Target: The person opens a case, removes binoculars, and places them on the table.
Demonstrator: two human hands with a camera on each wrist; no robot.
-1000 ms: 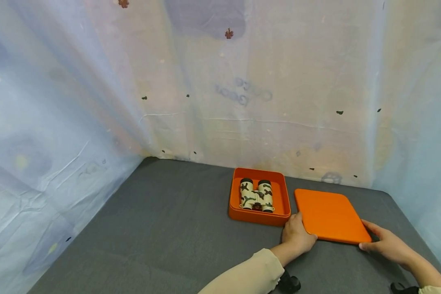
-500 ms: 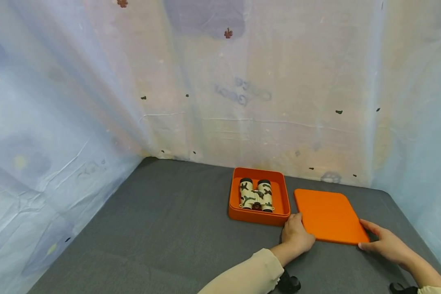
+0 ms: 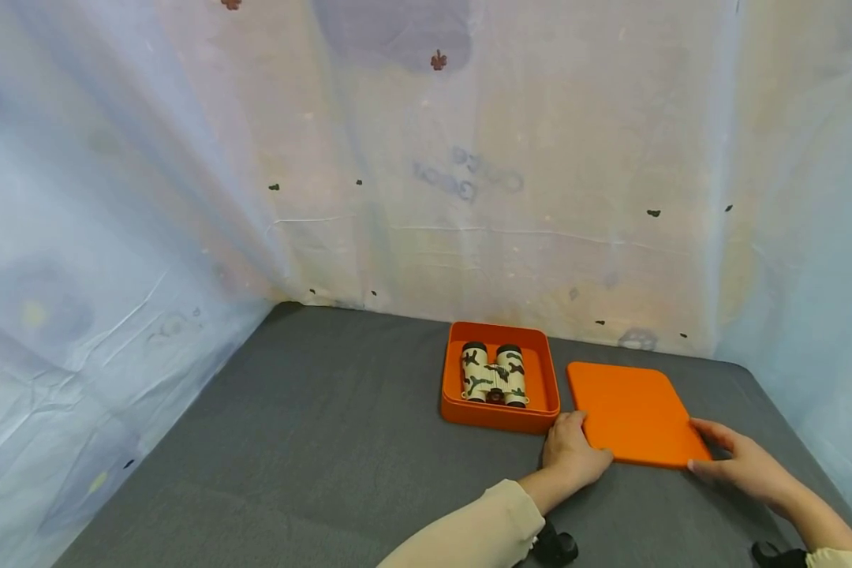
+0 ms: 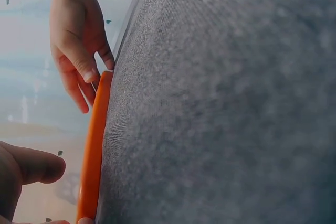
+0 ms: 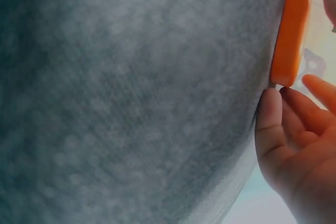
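A flat orange lid (image 3: 635, 410) lies on the grey cloth surface, to the right of an orange box (image 3: 497, 418). Camouflage-patterned binoculars (image 3: 495, 377) rest inside the box. My left hand (image 3: 575, 454) is at the lid's near left edge, its fingers between lid and box. In the left wrist view the left thumb (image 4: 42, 166) stands away from the lid, while a fingertip meets its edge. At the near right corner, my right hand (image 3: 741, 465) touches the lid with loosely spread fingers; the right wrist view shows the fingertips (image 5: 270, 100) right at that corner.
The dark grey cloth (image 3: 312, 442) spreads to the left and front of the box. A pale patterned curtain (image 3: 468, 158) hangs behind the surface and along its sides. Black straps (image 3: 555, 546) are on the wrists.
The right hand and the lid's near right corner have shifted slightly left. The left hand, box and binoculars stay in place; the head view has moved a little.
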